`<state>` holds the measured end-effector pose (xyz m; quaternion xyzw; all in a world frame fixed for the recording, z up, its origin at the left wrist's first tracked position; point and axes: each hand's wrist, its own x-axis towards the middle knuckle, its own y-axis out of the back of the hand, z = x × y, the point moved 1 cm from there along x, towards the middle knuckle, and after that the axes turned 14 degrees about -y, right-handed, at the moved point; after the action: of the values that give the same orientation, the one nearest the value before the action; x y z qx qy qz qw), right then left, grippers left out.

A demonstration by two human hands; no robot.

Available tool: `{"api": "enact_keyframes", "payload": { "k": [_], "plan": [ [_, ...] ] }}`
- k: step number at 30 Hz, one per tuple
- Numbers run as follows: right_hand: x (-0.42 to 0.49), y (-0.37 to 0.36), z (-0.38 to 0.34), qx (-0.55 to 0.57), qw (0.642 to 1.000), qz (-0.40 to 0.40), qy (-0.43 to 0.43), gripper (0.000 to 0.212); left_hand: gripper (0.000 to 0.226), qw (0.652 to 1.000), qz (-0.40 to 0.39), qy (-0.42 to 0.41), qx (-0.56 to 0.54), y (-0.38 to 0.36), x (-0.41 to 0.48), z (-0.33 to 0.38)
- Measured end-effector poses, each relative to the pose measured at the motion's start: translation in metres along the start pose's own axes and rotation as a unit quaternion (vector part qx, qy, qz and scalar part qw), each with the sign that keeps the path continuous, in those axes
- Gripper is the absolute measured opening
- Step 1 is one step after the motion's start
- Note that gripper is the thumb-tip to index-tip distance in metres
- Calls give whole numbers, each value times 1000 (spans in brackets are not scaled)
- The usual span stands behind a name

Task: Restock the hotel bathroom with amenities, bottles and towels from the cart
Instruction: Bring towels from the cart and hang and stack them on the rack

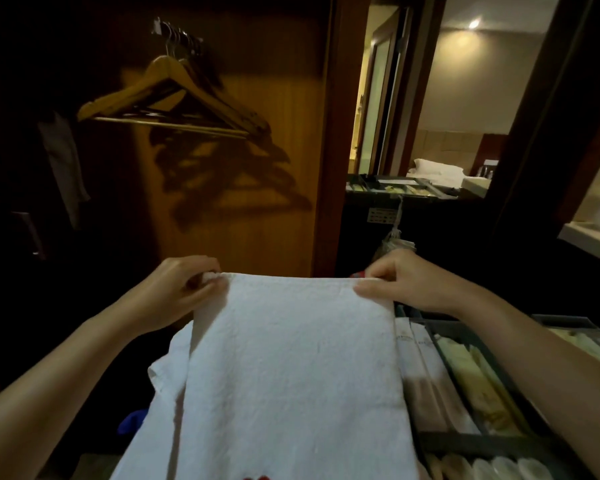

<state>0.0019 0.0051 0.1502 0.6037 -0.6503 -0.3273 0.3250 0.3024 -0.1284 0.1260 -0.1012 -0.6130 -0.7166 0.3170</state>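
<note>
Head cam: left hand (184,289) at 8 o'clock and right hand (409,282) at 4 are each pinching a top corner of one white towel (291,368), which is hanging stretched at 6 over the cart tray (492,441). I'm guessing it's the folding step, and next the corners need to be brought together evenly. There's a second white cloth (167,382) at 7.

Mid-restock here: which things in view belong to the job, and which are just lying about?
For the job: white towel, pinched at its top corners by the left hand and right hand; amenity packets in the cart tray.
Lying about: wooden hangers; pillow in the room beyond.
</note>
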Motion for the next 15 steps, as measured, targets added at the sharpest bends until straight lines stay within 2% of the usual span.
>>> {"api": "enact_keyframes", "payload": {
  "k": [6,12,15],
  "plan": [
    [0,8,-17,-20,999,20,38,45,14,998,26,43,-39,26,-7,11],
    [0,15,-29,-12,992,32,120,45,14,994,71,78,30,55,-23,44],
    [-1,21,-37,-89,983,24,158,46,14,992,70,85,62,69,-28,70]
  ]
}}
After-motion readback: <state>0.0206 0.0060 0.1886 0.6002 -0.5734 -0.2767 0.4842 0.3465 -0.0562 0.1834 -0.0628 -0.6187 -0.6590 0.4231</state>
